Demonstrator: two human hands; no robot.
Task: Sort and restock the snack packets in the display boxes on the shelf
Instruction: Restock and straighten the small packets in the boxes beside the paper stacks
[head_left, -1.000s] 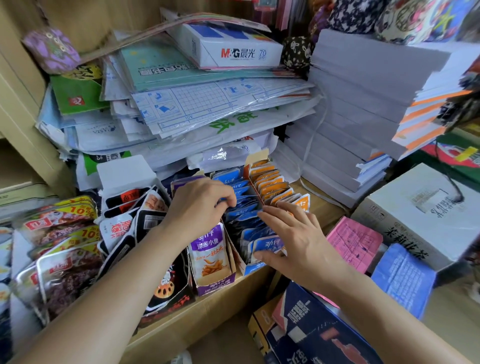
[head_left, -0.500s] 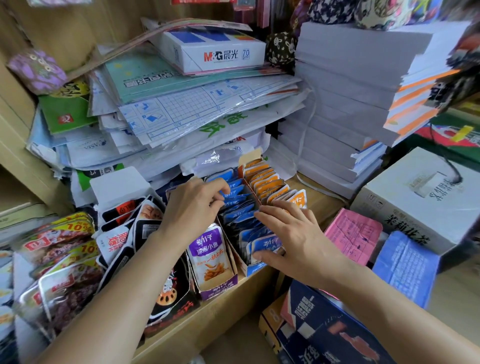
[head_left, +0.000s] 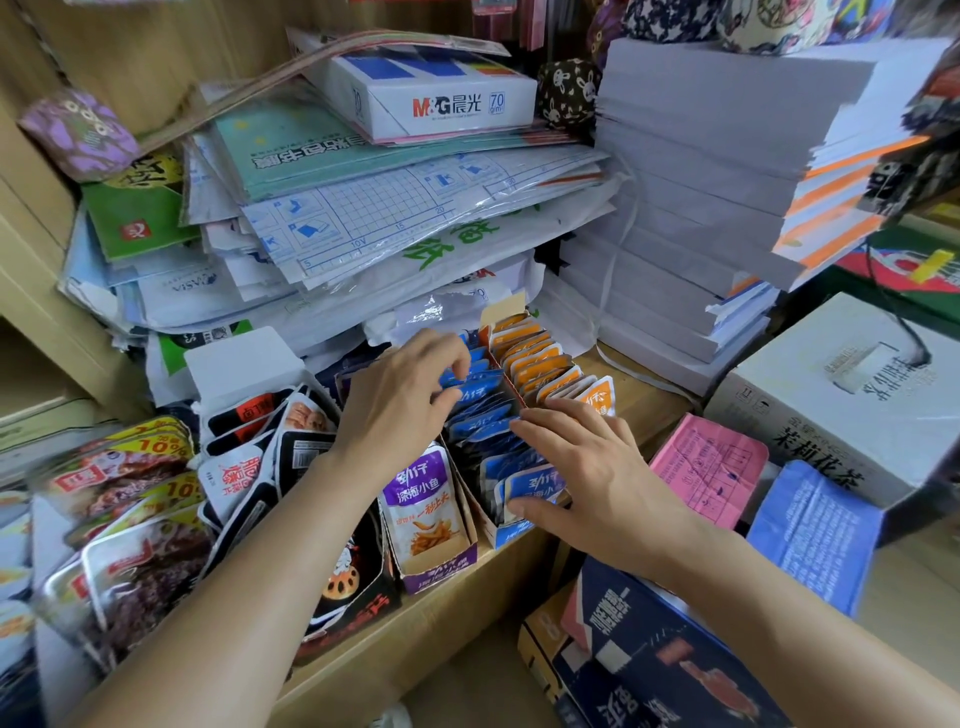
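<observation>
At frame centre the orange packets (head_left: 540, 364) stand neatly filed; the blue packets (head_left: 485, 410) beside them lean unevenly. The left hand (head_left: 400, 410) pinches some blue tops, and the right hand (head_left: 587, 483) lies flat on the front ones. Lower-left loose packets (head_left: 124, 519) look unsorted, so much is left.

Display boxes (head_left: 442, 569) abreast on shelf (head_left: 374, 662), paper stacks (head_left: 675, 218) behind, carton (head_left: 857, 384) right, perhaps lower.

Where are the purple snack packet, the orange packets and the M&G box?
purple snack packet (head_left: 422, 501), head view, middle of its front face.
orange packets (head_left: 535, 358), head view, top edges mid-row.
M&G box (head_left: 452, 106), head view, its labelled side.
</observation>
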